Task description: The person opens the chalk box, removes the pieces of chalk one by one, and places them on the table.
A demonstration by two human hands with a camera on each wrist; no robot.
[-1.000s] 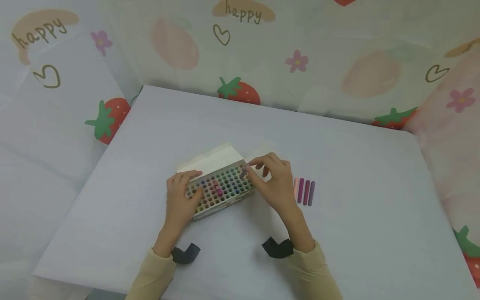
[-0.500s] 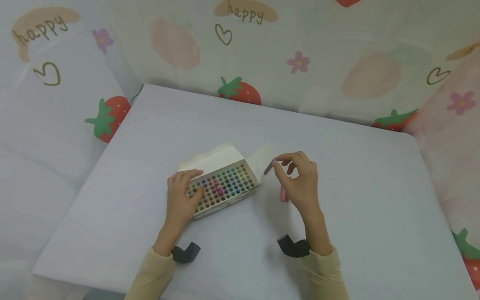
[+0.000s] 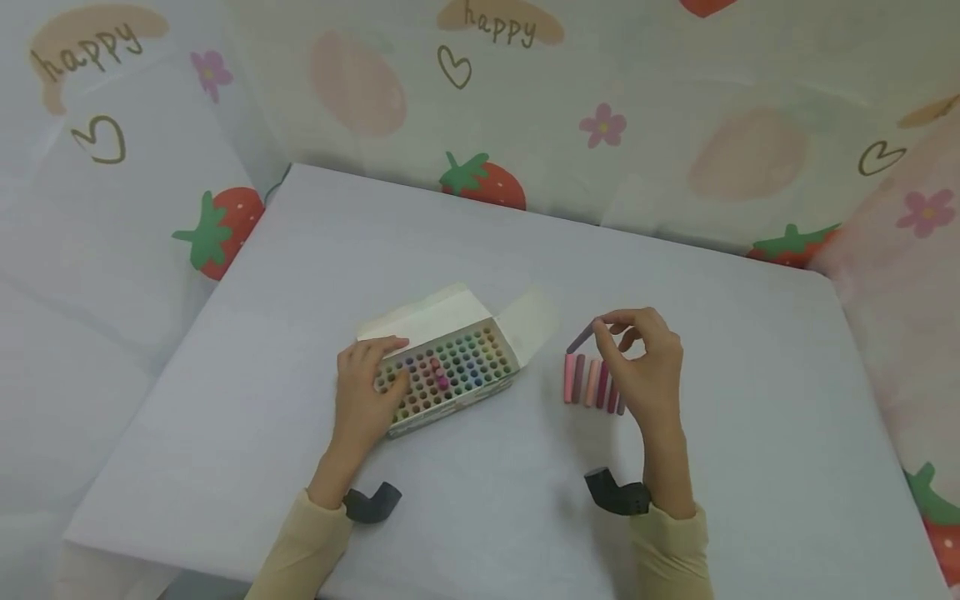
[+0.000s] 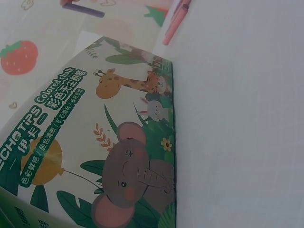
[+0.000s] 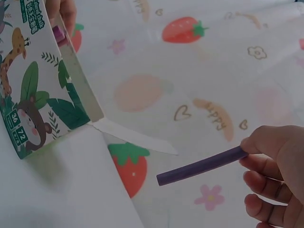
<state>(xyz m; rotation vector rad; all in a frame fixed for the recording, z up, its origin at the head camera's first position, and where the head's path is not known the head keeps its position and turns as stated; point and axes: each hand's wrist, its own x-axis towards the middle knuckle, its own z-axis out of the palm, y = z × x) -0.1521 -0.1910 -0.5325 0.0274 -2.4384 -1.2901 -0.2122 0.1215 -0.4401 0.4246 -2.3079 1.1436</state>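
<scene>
My left hand holds the left end of an open chalk box, its thumb and index finger over the top. Packed upright inside are many coloured chalk ends, with a few pink and magenta ones standing higher. Between thumb and index finger my right hand pinches a purple chalk stick, slanted in the air above the table. Just below it lies a row of several chalk sticks in pinks, mauve and purple, partly covered by the right hand. The left wrist view shows the box's printed side.
Two box flaps stand out: a long lid flap at the back and a side flap at the right end. A white cloth covers the table. Behind it hangs a strawberry-patterned curtain. Black camera mounts sit at both wrists.
The right hand has carried the purple chalk stick from the box's right end rightward to above the row of sticks. The left hand stays on the box.
</scene>
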